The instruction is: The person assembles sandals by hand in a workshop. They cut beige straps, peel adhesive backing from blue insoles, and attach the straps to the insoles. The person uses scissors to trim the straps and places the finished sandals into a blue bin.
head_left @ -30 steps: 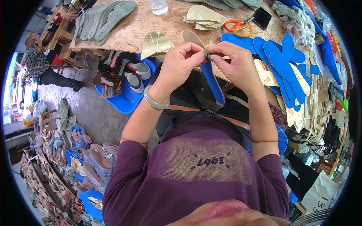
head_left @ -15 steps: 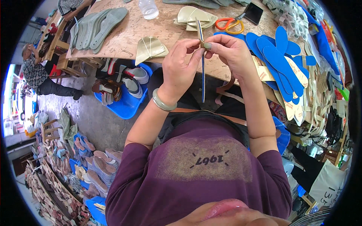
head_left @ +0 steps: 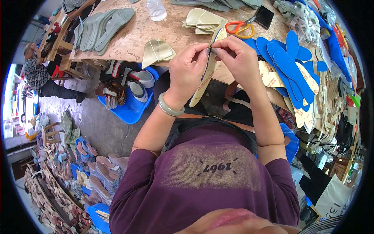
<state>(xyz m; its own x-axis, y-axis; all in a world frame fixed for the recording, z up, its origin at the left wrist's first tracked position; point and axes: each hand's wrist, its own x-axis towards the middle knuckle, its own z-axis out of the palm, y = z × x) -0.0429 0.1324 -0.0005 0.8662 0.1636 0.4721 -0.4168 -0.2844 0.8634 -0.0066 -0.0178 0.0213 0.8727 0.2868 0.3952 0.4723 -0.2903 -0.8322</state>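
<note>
1. Two hands, the left hand (head_left: 187, 64) and right hand (head_left: 238, 58), meet with thumbs and fingers pinched together on an insole (head_left: 201, 86); whatever finer thing sits between the tips is too small to tell.
2. The insole slants past the fingers, its shorter end beyond them, its longer end hanging bodyward below.
3. Half a second ago it stood edge-on; now its cream printed face shows.
4. Scissors (head_left: 246, 24) lie beyond the right fingers, blue insoles (head_left: 284, 64) rightward, as before.

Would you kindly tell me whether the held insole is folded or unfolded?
Unfolded: the insole shows its cream face above and below where the left hand and right hand meet.
</note>
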